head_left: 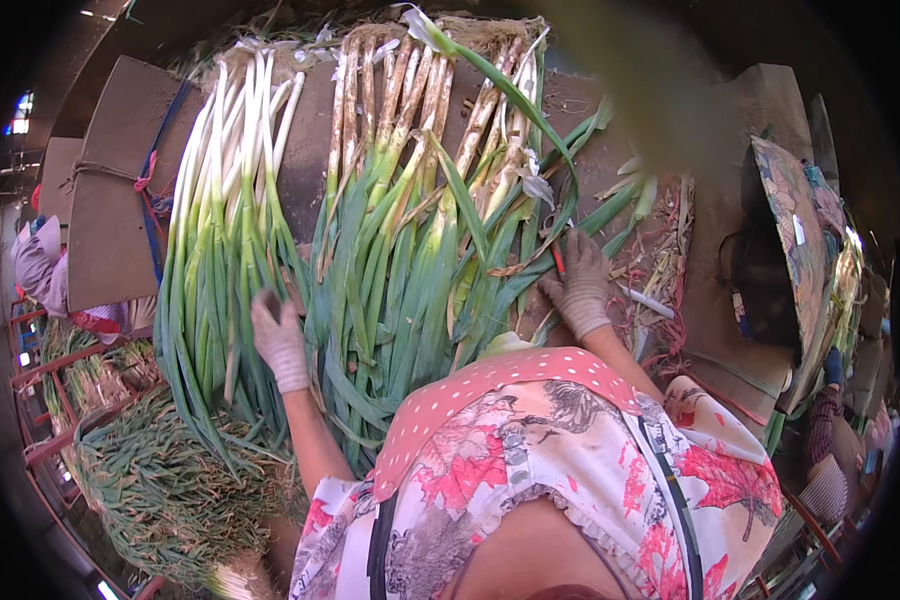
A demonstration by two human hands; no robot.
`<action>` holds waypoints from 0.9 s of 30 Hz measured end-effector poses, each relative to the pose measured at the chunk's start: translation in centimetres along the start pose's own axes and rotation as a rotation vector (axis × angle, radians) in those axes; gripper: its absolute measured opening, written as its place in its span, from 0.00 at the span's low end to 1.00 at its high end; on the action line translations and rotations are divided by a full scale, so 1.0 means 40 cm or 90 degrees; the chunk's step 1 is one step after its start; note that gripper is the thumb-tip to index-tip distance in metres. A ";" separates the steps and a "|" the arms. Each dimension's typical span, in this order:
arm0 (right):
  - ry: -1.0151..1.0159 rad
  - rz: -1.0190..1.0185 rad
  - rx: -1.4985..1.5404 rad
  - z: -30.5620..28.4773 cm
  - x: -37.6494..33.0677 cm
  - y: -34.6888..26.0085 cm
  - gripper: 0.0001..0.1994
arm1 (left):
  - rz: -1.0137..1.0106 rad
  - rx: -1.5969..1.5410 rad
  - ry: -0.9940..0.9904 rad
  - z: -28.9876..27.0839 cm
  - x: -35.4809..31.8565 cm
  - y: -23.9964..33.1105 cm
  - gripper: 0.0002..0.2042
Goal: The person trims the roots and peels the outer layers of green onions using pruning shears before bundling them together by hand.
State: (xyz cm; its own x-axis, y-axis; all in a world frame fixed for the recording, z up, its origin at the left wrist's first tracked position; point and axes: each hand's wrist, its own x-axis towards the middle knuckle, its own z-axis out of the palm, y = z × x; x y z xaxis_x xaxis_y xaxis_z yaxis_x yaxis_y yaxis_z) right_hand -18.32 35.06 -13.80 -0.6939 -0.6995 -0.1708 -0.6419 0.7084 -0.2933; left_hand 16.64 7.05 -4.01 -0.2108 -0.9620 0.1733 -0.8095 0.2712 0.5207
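Observation:
Leeks or large green onions lie across the table in two groups. The left bunch (215, 220) has clean white stalks. The middle pile (400, 230) has brown, soil-covered stalks and long green leaves. My left hand (281, 342), in a pale glove, is open between the two groups, fingers apart over the leaves. My right hand (580, 288), gloved too, is at the right edge of the middle pile beside some leaves. A slim red-orange thing (558, 260) sticks out between its thumb and fingers; the rest of it is hidden.
Peeled scraps (660, 245) and pink string lie right of the pile. Cardboard panels (115, 190) stand at the left. A big bundle of green onions (175, 490) rests at the lower left by a red metal frame (45, 450). Other people (828, 480) are at the right.

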 end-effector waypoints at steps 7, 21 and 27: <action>-0.107 0.097 0.030 -0.042 0.000 0.023 0.46 | 0.484 -0.040 -0.211 0.327 -0.092 0.523 0.25; -0.035 -0.084 0.335 -0.040 0.034 0.025 0.34 | 0.297 -0.456 -0.161 0.216 0.357 0.824 0.21; -0.183 -0.145 0.255 -0.049 0.026 -0.042 0.42 | 0.285 0.225 -0.358 0.368 0.001 0.399 0.20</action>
State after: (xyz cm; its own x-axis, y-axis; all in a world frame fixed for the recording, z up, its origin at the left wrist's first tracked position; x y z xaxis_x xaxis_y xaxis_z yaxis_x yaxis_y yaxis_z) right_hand -18.60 33.35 -11.63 -0.3988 -0.8685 -0.2945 -0.5520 0.4838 -0.6792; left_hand -4.38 10.89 -8.00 -0.7255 -0.6604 -0.1936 -0.6881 0.7005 0.1891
